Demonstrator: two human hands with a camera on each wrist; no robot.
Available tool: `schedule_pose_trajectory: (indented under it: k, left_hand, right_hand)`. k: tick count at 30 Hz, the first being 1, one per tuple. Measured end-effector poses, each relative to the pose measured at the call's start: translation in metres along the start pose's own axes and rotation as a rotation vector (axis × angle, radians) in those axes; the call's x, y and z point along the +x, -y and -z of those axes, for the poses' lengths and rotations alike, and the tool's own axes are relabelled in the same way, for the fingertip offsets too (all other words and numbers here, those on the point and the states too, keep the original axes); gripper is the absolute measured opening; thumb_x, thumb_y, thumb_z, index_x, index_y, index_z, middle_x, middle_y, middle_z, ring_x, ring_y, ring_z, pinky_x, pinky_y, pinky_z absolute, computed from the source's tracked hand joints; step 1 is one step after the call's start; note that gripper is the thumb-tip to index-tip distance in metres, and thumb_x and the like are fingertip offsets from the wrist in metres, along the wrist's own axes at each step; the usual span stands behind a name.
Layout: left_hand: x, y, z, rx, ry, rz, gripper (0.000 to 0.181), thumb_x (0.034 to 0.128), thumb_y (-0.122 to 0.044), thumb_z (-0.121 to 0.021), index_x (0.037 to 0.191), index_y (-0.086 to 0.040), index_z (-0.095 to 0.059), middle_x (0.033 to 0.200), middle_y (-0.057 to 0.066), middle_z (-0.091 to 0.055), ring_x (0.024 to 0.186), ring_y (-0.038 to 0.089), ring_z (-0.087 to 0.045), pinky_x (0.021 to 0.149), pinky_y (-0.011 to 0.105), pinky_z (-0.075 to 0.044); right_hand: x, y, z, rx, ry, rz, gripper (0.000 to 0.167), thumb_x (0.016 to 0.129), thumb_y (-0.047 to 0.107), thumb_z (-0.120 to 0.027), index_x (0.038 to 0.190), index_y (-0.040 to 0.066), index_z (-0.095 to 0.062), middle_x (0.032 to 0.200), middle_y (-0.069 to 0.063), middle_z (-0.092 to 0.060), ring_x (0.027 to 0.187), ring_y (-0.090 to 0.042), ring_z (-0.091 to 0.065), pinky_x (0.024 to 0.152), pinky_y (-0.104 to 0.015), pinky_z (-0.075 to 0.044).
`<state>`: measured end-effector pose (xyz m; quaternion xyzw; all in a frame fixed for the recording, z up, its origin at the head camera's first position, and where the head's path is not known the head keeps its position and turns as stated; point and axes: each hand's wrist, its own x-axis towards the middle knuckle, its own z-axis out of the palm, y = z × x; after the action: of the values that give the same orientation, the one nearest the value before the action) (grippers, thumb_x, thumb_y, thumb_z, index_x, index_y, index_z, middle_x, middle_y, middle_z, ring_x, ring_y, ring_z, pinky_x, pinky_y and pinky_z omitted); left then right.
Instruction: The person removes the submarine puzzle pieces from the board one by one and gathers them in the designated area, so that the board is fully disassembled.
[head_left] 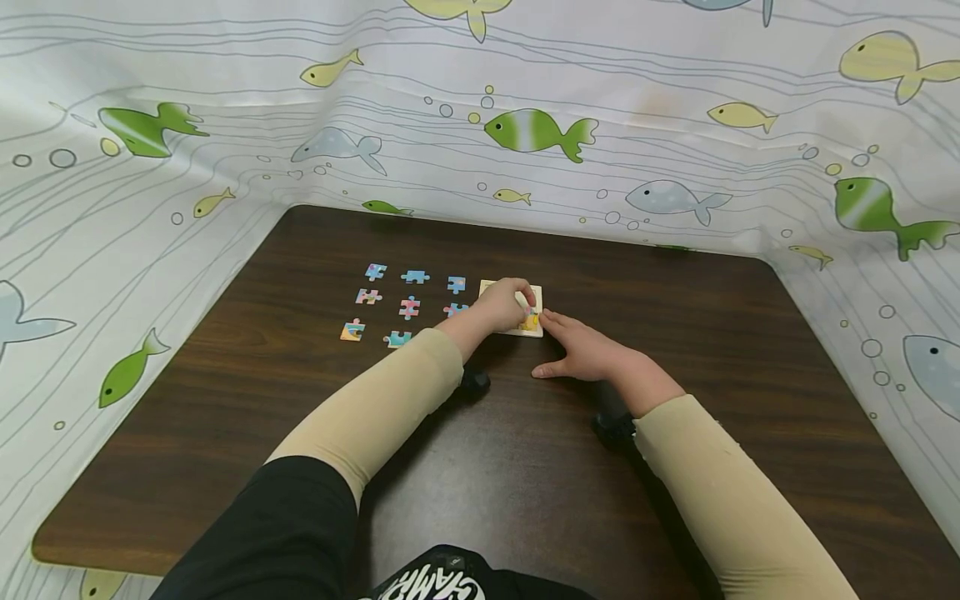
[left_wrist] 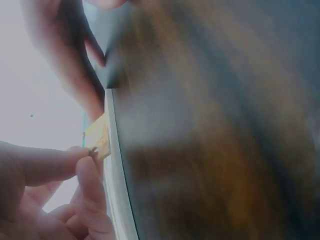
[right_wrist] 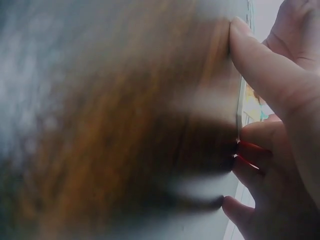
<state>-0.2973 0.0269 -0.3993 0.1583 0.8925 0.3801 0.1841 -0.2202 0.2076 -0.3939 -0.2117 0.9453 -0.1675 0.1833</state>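
A small light wooden puzzle tray (head_left: 537,295) lies on the dark table. Over it is my left hand (head_left: 501,308), pinching a yellowish jigsaw piece (left_wrist: 99,134) between thumb and finger; in the left wrist view the piece is tilted at the tray's edge. That hand hides much of the tray's inside. My right hand (head_left: 588,348) lies just right of the tray, fingers extended and thumb spread. Its fingertips (right_wrist: 250,132) rest on the table against or close beside the tray's edge, and it holds nothing.
Left of the tray, several loose jigsaw pieces (head_left: 409,307) lie spread in rough rows, partly behind my left forearm. The brown wooden table (head_left: 247,400) is bordered at the back and sides by a white curtain (head_left: 420,92) printed with fish.
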Motion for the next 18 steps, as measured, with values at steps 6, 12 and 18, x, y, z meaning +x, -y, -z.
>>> schedule_pose_trajectory:
  k: [6,12,18]
  left_hand:
    - [-0.005,0.002,0.008,-0.029,-0.039,-0.031,0.024,0.0897,0.002,-0.058,0.105,-0.014,-0.065,0.126,0.008,-0.054,0.047,0.013,-0.033,0.048,0.024,-0.034]
    - [-0.023,0.008,0.028,-0.022,0.042,-0.051,0.014,0.0905,-0.001,-0.065,0.102,-0.009,-0.069,0.118,0.01,-0.059,0.054,0.014,-0.047,0.054,0.025,-0.041]
    - [-0.049,0.026,0.06,0.018,0.081,-0.068,0.012,0.0923,-0.005,-0.067,0.103,-0.002,-0.069,0.087,0.011,-0.063,0.064,0.019,-0.055,0.063,0.032,-0.047]
  right_hand:
    - [-0.002,0.001,0.001,-0.043,0.031,0.026,0.101,0.089,0.051,-0.069,0.157,0.003,-0.011,0.163,-0.016,-0.007,0.148,-0.035,-0.01,0.114,-0.052,-0.019]
    - [-0.004,0.002,0.001,-0.041,0.046,0.014,0.105,0.088,0.054,-0.068,0.157,0.004,-0.009,0.164,-0.015,-0.004,0.148,-0.034,-0.008,0.115,-0.052,-0.017]
    - [-0.004,0.001,0.0,-0.037,0.041,-0.001,0.107,0.086,0.056,-0.069,0.158,0.006,-0.008,0.164,-0.013,-0.004,0.149,-0.033,-0.007,0.115,-0.052,-0.016]
